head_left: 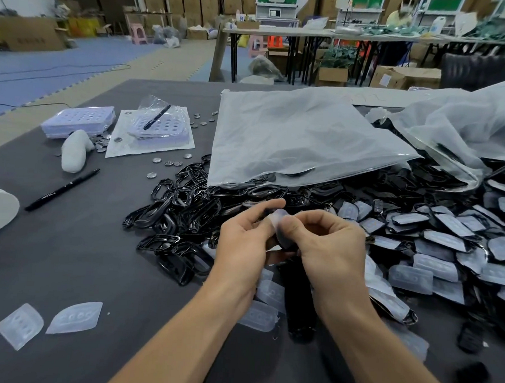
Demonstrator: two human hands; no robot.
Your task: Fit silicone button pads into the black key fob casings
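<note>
Silicone pad (278, 216), edges pinched by left hand (242, 246) and right hand (331, 248).

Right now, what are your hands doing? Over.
Left hand and right hand pinching one silicone pad against a black casing. Casing pile underneath. Nothing blocking.

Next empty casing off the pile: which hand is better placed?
Left, likely. The left hand sits beside the pile of empty black casings; the right hand is nearer the filled casings. Both pinch the silicone pad.
</note>
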